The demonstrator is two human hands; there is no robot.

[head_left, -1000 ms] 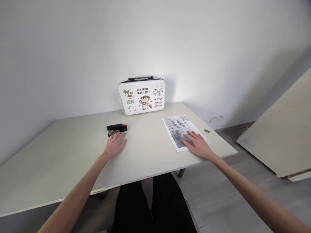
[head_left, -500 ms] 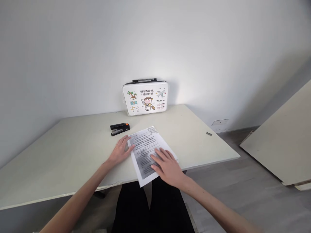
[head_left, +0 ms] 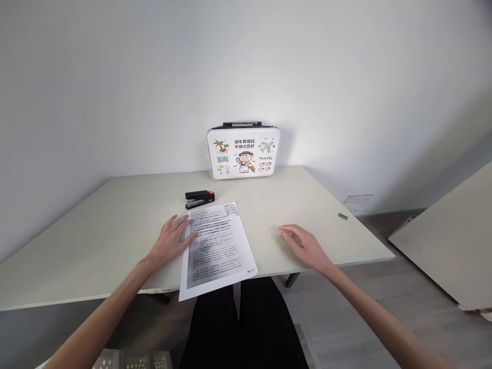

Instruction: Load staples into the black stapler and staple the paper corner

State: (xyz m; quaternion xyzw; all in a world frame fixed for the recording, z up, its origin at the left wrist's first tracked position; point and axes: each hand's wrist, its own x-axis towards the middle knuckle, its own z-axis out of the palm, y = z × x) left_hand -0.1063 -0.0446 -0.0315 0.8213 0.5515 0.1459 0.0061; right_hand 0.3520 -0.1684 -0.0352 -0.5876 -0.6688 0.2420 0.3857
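Taking the printed sheet [head_left: 215, 251] as the dial's centre, with twelve toward the wall, the black stapler [head_left: 200, 199] lies just past the sheet's top edge, between eleven and twelve, its orange part to the right. It occupies the stretch between paper and wall; whether it touches the paper, I cannot tell. The white case [head_left: 244, 154] stands upright by the wall at one o'clock, black handle uppermost, its front printed with a palm tree, a plane, a cartoon figure and "TRAVEL". A small grey strip [head_left: 343, 216] lies between two and three, near the bench's right edge.

At nine, the left hand [head_left: 169, 241] has its grip spread, thumb and fingertips at the sheet's left border. At three, apart from the paper, the right hand [head_left: 303, 246] is loosely curled; I cannot tell whether its thumb and forefinger meet.

The pale bench [head_left: 96, 246] carries the sheet, whose lower end juts past the near edge above black trousers [head_left: 246, 328] at six. Behind rises a plain grey-white wall [head_left: 154, 77]. A pale panel [head_left: 449, 246] leans in from three o'clock, over a grey floor [head_left: 346, 307].
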